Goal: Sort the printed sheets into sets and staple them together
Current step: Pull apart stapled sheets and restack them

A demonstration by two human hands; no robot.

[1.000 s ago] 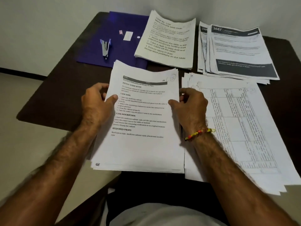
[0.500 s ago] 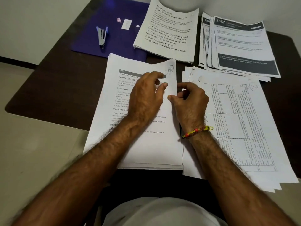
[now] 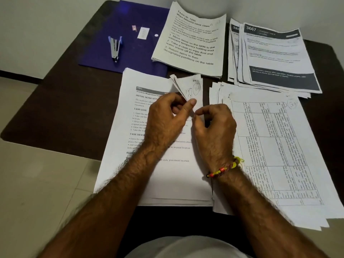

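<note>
A stack of printed sheets [image 3: 130, 112] lies on the table in front of me. Its top right corners are lifted and fanned. My left hand [image 3: 165, 120] pinches those raised corners between thumb and fingers. My right hand [image 3: 214, 127] sits beside it at the stack's right edge, fingers curled, fingertips on the same corner area. A silver and blue stapler [image 3: 115, 49] lies on a purple folder [image 3: 104, 27] at the back left, away from both hands.
Three more paper piles lie around: a table-printed pile [image 3: 275, 149] at right, a large-print pile [image 3: 191, 43] at the back centre, a dark-banded pile [image 3: 275, 56] at the back right. The dark table [image 3: 61, 101] ends at left above a tiled floor.
My left hand moved from the stack's left edge across to its top right corner. The corners of several sheets have been lifted and fanned. My right hand stayed at the right edge.
</note>
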